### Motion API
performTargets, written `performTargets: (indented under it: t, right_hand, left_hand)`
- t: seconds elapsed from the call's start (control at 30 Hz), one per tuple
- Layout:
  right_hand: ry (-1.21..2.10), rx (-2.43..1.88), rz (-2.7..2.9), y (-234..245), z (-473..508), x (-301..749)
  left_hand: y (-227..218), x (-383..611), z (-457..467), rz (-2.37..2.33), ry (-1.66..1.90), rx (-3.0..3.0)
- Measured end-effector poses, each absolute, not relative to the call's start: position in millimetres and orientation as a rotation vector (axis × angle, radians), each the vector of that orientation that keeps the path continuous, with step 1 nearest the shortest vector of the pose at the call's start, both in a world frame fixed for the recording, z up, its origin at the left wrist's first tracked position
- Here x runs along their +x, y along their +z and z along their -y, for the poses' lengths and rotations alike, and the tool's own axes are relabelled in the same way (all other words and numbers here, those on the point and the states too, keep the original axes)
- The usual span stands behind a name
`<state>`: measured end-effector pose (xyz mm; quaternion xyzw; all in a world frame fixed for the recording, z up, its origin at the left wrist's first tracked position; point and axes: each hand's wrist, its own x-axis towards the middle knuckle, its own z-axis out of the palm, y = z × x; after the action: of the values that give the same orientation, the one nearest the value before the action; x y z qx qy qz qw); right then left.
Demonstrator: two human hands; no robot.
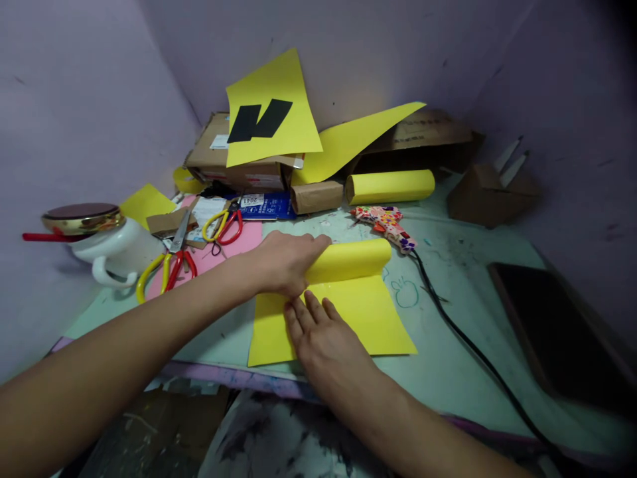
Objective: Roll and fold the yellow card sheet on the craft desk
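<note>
A yellow paper sheet (368, 318) lies on the table in front of me, its far part curled over into a tube. My left hand (291, 262) is closed around the left end of that rolled part. Flat on the sheet, just below the roll, my right hand (331, 342) presses with its fingers stretched out and held close together. The fingertips of both hands nearly meet at the fold. Beyond the roll to the right rests a flower-patterned glue gun (391, 226); its black cord runs off toward the lower right.
Two pairs of scissors (172, 262) (226, 222) lie left, near a white mug (117, 252) with a gold-rimmed lid. Behind are a yellow paper tube (391, 187), a brown tube (317, 198) and cardboard boxes (213, 143). A dark tablet-like slab (557, 332) lies right.
</note>
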<state>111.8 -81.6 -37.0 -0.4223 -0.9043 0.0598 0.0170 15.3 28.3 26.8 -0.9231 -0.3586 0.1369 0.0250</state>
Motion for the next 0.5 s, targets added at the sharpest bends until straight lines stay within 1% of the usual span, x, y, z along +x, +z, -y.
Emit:
performTargets:
  t: [0.33,0.5]
  right_hand:
    - [0.296,-1.324,2.801,-36.0,87.4,116.9]
    - [0.223,-1.316,2.831,-35.5,87.2,116.3]
  left_hand:
    - [22.9,4.5,-19.7,1.065,0.403,-2.811]
    - [23.9,4.5,-23.8,1.029,0.433,-2.817]
